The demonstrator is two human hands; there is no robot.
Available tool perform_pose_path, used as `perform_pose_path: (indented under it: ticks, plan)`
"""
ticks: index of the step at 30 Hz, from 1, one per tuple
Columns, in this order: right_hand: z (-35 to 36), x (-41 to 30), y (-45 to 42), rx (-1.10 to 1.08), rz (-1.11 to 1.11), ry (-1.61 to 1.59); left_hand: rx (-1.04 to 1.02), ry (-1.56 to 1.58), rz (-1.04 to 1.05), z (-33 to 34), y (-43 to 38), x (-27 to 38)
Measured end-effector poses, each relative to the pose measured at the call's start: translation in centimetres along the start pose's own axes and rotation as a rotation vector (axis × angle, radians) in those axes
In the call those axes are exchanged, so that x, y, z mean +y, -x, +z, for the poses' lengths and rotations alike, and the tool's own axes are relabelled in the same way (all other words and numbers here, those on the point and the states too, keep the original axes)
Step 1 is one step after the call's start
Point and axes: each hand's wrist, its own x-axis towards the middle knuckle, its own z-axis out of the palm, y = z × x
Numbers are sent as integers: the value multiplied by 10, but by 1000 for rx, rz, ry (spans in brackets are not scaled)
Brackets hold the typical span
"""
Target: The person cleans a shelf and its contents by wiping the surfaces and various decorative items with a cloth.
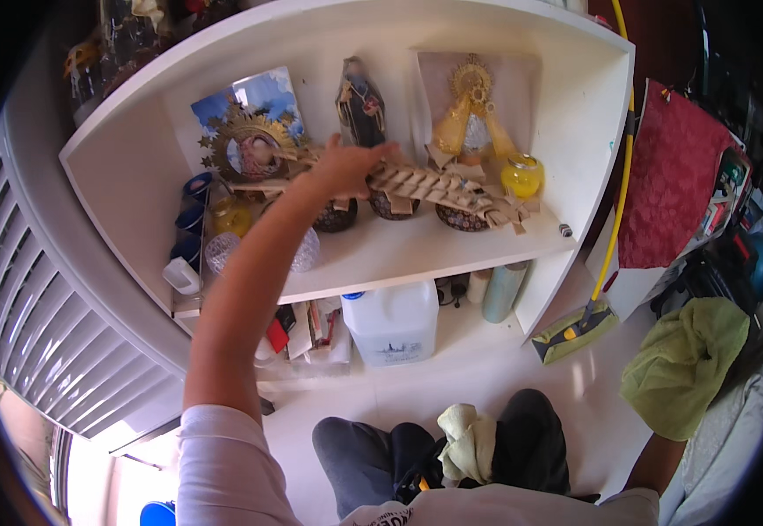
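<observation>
My left hand (350, 169) reaches onto the shelf (381, 256) with some fingers spread. It is over a braided strip of dried palm leaf (430, 185); whether it grips the strip cannot be made out. The strip lies across several dark patterned round bowls (463, 219). Behind the hand stands a dark-robed religious statuette (359, 108). At my right side, a green cloth (684, 368) wraps my right hand, so the fingers are hidden and only the forearm (656, 463) shows below it.
Religious pictures (529, 92) lean at the back. Yellow glass jars (522, 175), clear textured glass balls (304, 250) and blue cups (190, 218) share the shelf. Below sits a white plastic jug (391, 322). A yellow-handled mop (575, 332) leans at right. A pale cloth (465, 444) rests between my legs.
</observation>
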Motion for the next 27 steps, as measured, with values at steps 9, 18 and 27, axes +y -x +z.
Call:
perform_pose_path:
  ticks: [9,18,27]
  plan:
    - [4,-2,3,-42,-107,429,270,31,61,-60,79,35]
    - [39,26,9,-217,-189,655,103,243,-88,-28,243,70]
    - [52,61,17,-458,-313,954,-38,664,-783,47,416,128]
